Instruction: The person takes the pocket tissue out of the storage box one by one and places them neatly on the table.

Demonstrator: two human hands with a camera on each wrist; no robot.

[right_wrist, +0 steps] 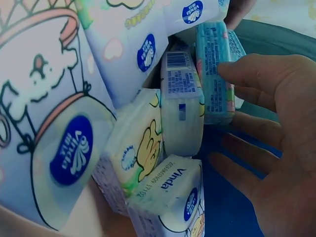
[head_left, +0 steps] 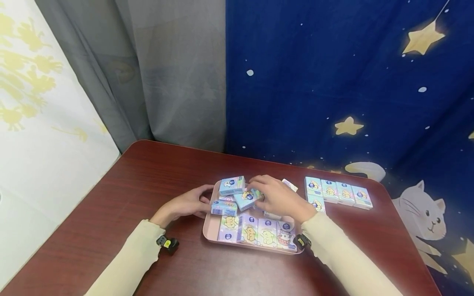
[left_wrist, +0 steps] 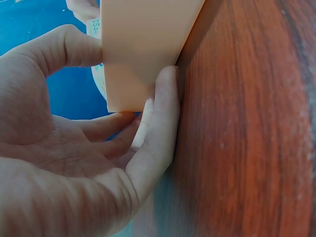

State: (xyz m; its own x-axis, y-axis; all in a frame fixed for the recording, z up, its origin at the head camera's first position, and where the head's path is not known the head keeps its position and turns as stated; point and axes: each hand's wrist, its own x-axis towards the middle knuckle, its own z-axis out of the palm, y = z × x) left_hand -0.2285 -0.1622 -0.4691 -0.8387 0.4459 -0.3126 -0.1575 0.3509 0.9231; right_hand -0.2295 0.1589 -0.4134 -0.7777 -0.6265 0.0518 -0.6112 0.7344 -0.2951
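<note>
A pink tray (head_left: 210, 230) holds several small Vinda tissue packs, with lilac packs (head_left: 267, 235) lined up along its near side. At its left end my left hand (head_left: 185, 203) grips the tray, the thumb against the tray wall (left_wrist: 143, 59) and a finger low beside the tabletop. My right hand (head_left: 279, 198) reaches over the tray and pinches a blue tissue pack (head_left: 246, 200), which lies tilted on the pile. Beside it are another blue pack (head_left: 231, 186) and one on its side (head_left: 224, 208). The right hand hides part of the tray's far right.
Right of the tray, several tissue packs (head_left: 344, 192) stand in a row on the dark red table (head_left: 174, 164), with one more pack (head_left: 316, 202) in front of the row's left end. Grey and blue curtains (head_left: 281, 102) hang behind the table.
</note>
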